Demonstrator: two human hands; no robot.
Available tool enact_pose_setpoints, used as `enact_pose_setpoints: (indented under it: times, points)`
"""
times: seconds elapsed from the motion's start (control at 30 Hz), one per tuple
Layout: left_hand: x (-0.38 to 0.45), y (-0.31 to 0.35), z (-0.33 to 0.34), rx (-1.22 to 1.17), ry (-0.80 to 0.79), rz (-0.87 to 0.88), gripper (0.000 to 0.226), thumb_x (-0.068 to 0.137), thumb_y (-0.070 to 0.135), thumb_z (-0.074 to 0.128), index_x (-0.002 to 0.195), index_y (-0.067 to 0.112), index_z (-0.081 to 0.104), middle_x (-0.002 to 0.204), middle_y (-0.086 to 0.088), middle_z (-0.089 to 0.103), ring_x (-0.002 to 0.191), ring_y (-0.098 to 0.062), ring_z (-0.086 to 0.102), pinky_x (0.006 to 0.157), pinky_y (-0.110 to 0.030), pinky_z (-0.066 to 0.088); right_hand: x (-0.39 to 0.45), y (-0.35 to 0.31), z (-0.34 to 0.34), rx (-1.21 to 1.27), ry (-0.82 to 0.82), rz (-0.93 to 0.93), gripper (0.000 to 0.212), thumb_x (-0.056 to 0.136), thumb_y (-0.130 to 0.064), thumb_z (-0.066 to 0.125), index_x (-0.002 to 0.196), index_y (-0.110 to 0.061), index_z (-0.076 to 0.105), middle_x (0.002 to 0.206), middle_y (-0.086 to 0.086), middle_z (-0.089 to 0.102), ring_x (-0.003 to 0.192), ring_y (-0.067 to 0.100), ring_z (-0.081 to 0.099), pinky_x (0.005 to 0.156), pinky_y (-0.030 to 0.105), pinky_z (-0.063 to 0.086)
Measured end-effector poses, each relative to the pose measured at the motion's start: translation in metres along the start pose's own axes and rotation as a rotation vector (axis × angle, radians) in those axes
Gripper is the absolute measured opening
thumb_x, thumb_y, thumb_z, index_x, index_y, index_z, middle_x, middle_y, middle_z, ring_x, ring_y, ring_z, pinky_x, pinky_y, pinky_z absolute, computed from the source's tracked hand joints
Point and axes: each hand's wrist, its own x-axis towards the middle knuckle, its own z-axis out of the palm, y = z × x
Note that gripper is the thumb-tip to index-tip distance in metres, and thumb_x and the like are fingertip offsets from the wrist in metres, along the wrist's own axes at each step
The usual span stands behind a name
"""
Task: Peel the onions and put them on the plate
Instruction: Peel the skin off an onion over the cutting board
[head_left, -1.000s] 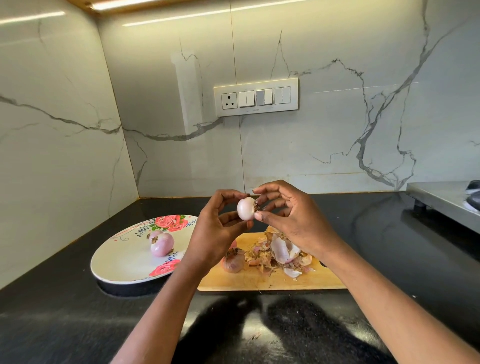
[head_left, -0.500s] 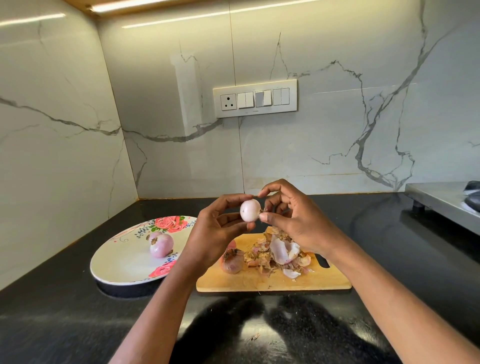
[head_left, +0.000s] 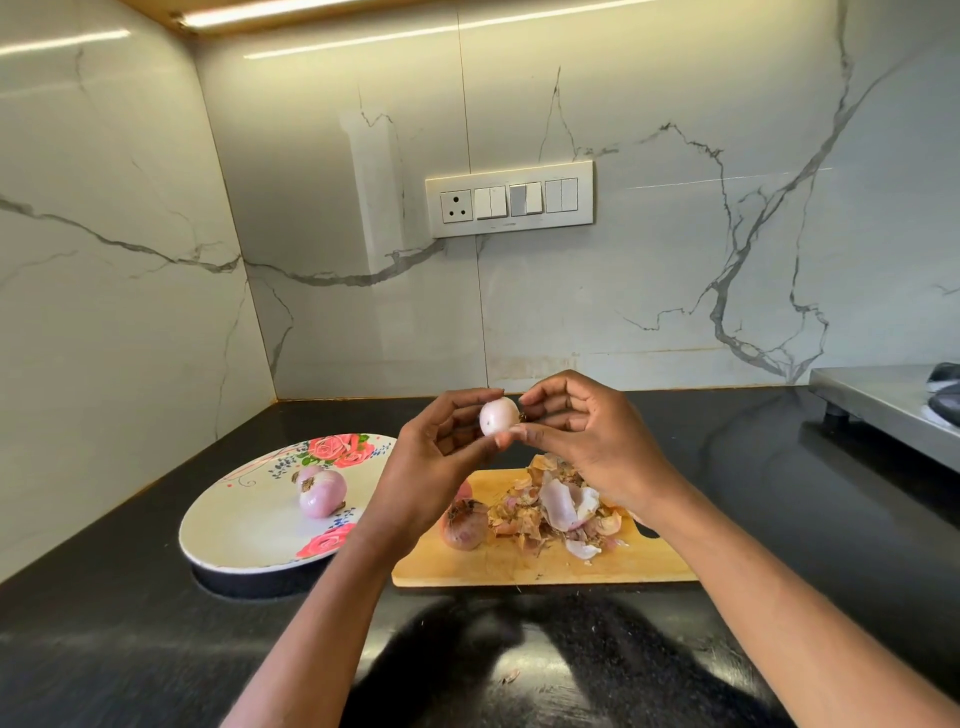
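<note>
Marble-veined wall panels meet in a corner behind a black desk (head_left: 779, 519), with a switch plate (head_left: 509, 199) on the back wall; item, held onion (head_left: 498, 416), pale and nearly bare, raised above the desk between both hands, presumably so the last scraps fall toward the board; left hand (head_left: 441, 457), fingers curled round the onion's left side, steadying it; right hand (head_left: 587, 431), fingers pinching at the onion's right end, where a dark stub shows, probably the root or a last scrap of skin; item, cutting board (head_left: 545, 566), carrying a heap of peels (head_left: 556, 509) and one unpeeled onion (head_left: 464, 524) at its left, likely next in turn; item, floral plate (head_left: 249, 535), just left of the board and within easy reach, holding one peeled onion (head_left: 321, 492); judgement, peeling of the held onion almost done, placement on the plate pending.
</note>
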Motion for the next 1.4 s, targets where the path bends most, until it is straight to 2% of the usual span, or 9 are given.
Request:
enact_pose_setpoints:
  times: [0.13,0.33,0.43,0.63,0.8,0.97,1.17,1.27,1.4]
  points:
    - [0.0002,0.0001,-0.0014,-0.067,0.037,-0.032,0.039,0.086,0.021,0.072,0.125,0.022,0.067,0.123,0.003,0.071,0.113,-0.019,0.069,0.096,-0.037,0.058,0.0011,-0.0023,-0.0027,0.051,-0.004,0.009,0.029,0.077,-0.007,0.084,0.103,-0.014,0.071,0.097,-0.004,0.077,0.091,0.005,0.073,0.079,0.017,0.056]
    - [0.0012,0.0017,-0.0014,-0.011,0.04,-0.054,0.048,0.075,0.024,0.079,0.122,0.026,0.069,0.118,0.011,0.072,0.11,-0.008,0.069,0.089,-0.028,0.058,0.0015,-0.0018,-0.002,0.095,0.024,0.031,0.024,0.085,-0.008,0.078,0.106,-0.014,0.069,0.099,-0.001,0.079,0.097,0.012,0.074,0.083,0.029,0.06]
    - [0.0014,0.0009,0.0003,-0.034,0.046,-0.048,0.047,0.073,0.017,0.082,0.118,0.022,0.068,0.113,0.004,0.074,0.107,-0.013,0.071,0.083,-0.026,0.058,-0.0002,-0.0026,-0.0016,0.094,0.036,0.017,0.024,0.086,-0.004,0.076,0.107,-0.01,0.068,0.097,0.002,0.079,0.092,0.013,0.076,0.078,0.025,0.061]
    - [-0.0006,-0.0017,0.0037,0.02,0.066,0.005,0.045,0.072,0.008,0.085,0.112,0.016,0.066,0.113,0.006,0.071,0.103,-0.016,0.072,0.087,-0.033,0.06,-0.0014,-0.0019,0.0041,-0.059,0.115,-0.039,0.02,0.083,-0.005,0.08,0.095,-0.015,0.067,0.084,-0.005,0.078,0.081,0.007,0.074,0.077,0.026,0.06]
    - [-0.0026,-0.0002,0.0059,0.036,0.037,0.036,0.048,0.07,0.015,0.085,0.113,0.014,0.064,0.114,0.01,0.07,0.104,-0.015,0.072,0.089,-0.03,0.06,-0.0015,-0.0007,0.0048,-0.124,0.175,-0.042,0.023,0.081,-0.004,0.08,0.091,-0.019,0.066,0.079,-0.005,0.075,0.075,0.008,0.072,0.071,0.029,0.061]
    - [-0.0007,0.0001,0.0034,-0.028,0.048,-0.014,0.042,0.078,0.01,0.081,0.114,0.019,0.063,0.119,0.004,0.069,0.103,-0.017,0.072,0.082,-0.027,0.057,0.0,-0.0005,0.0005,-0.085,0.105,0.027,0.014,0.091,-0.006,0.072,0.095,-0.019,0.069,0.088,-0.003,0.074,0.081,0.014,0.073,0.074,0.025,0.061]
    - [0.0012,-0.0019,-0.0001,-0.108,0.073,-0.082,0.043,0.084,0.021,0.075,0.124,0.021,0.06,0.118,-0.001,0.073,0.11,-0.021,0.07,0.104,-0.046,0.052,-0.0013,0.0053,0.0,-0.317,-0.018,0.058,0.018,0.103,-0.007,0.052,0.104,-0.019,0.065,0.086,-0.006,0.067,0.075,0.006,0.062,0.07,0.021,0.051]
    - [0.0013,-0.0025,-0.0007,-0.164,0.068,-0.118,0.047,0.082,0.026,0.072,0.127,0.02,0.06,0.115,-0.004,0.074,0.109,-0.026,0.071,0.107,-0.047,0.05,-0.0028,0.0064,0.0004,-0.421,-0.078,0.035,0.021,0.105,-0.006,0.046,0.108,-0.02,0.061,0.086,-0.006,0.065,0.077,0.003,0.059,0.065,0.01,0.044]
    - [0.0034,-0.004,-0.0012,-0.195,0.07,-0.153,0.047,0.083,0.026,0.068,0.129,0.018,0.061,0.115,-0.004,0.074,0.11,-0.027,0.07,0.107,-0.047,0.05,-0.0042,0.0017,-0.0001,-0.485,-0.128,0.011,0.033,0.094,0.008,0.05,0.103,-0.02,0.066,0.1,-0.008,0.066,0.089,0.0,0.061,0.072,0.007,0.043]
